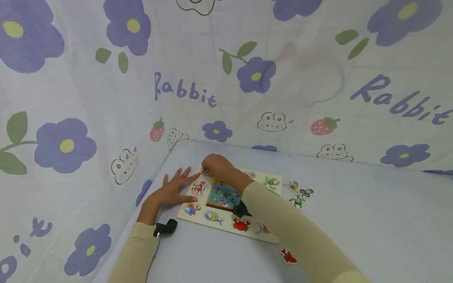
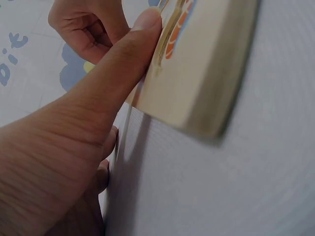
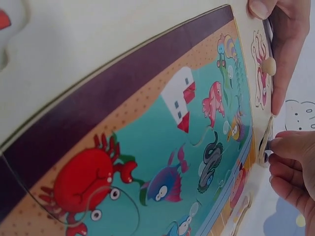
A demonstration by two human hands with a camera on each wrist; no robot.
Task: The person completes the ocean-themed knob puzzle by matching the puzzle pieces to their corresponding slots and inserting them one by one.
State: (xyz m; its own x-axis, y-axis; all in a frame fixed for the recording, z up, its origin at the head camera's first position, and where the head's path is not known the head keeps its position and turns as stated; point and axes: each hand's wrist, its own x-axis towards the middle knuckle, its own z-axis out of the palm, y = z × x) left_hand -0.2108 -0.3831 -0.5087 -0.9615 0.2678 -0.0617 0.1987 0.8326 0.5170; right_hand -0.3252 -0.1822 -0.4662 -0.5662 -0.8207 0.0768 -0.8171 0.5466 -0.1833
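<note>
A wooden peg puzzle board (image 1: 226,226) with sea animals round a central picture lies on the table. My left hand (image 1: 170,190) is spread at its left edge, thumb and a fingertip touching the board. In the left wrist view the left thumb (image 2: 118,64) presses on the board's edge. At the far left corner my right hand (image 1: 217,167) pinches a small puzzle piece (image 3: 264,151), mostly hidden by the fingers. Beside it sits an octopus piece (image 3: 262,69) with a round wooden knob.
Right of the board lie several loose pieces, among them a green turtle piece (image 1: 297,201). A red crab piece (image 1: 288,256) lies near the right forearm. A patterned curtain (image 1: 226,78) rises behind and left of the table.
</note>
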